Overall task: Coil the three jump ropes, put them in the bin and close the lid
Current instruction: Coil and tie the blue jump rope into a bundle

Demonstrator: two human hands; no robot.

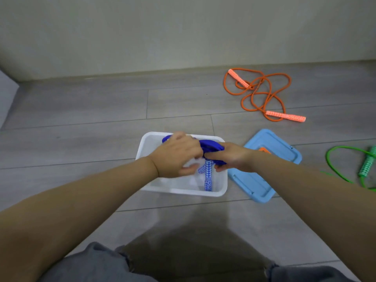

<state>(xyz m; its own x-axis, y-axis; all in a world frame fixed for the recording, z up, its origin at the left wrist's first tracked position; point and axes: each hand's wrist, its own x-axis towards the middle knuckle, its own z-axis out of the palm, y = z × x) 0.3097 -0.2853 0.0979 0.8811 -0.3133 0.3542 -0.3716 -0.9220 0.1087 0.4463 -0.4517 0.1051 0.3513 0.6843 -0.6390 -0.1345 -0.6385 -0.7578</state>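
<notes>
Grey plank floor (81,110) meets a plain pale wall (142,31). Both hands, left hand (175,155) and right hand (232,157), curl their fingers around the coiled blue rope (211,146) over the white bin (221,192); the blue lid (256,186), orange rope (262,94) and green rope (333,161) lie on the floor.

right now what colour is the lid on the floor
Light blue lid, clearest in the head view.

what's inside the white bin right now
The blue jump rope, held by both hands, its handles hanging into the white bin. The hands cover part of the bin's floor.
</notes>
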